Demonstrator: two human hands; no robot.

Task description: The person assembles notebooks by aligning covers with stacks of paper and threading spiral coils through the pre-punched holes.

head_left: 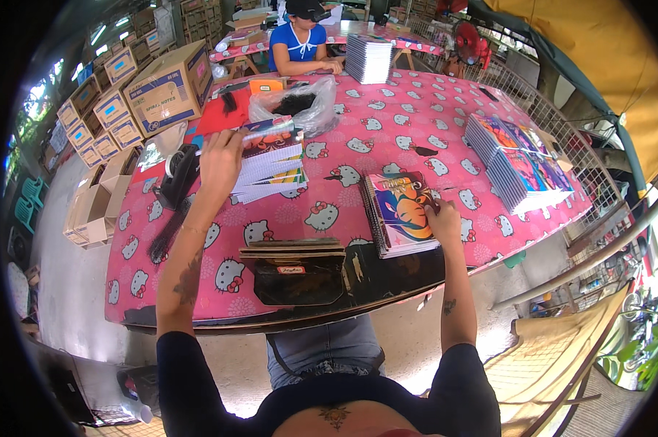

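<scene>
My left hand (222, 156) pinches the near-left edge of a spiral notebook (269, 133) at the top of a fanned stack, which seems slightly lifted. Beneath it, the white page edges of other notebooks (267, 172) point different ways. At the right, my right hand (444, 220) grips the right side of a small stack of spiral notebooks (403, 207) with a colourful cartoon cover, fingers curled at its edge. Between my arms, at the table's near edge, stands a dark wooden block-like stand (298, 280) with thin boards along its top.
The pink patterned table (318, 217) also bears a black tape dispenser (177, 178), black spiral wires (170, 231), a clear plastic bag (322, 109) and a tall notebook pile (518, 164). Cartons (169, 91) rise at left. Across the table, a person in blue (300, 45) sits beside another pile (367, 60).
</scene>
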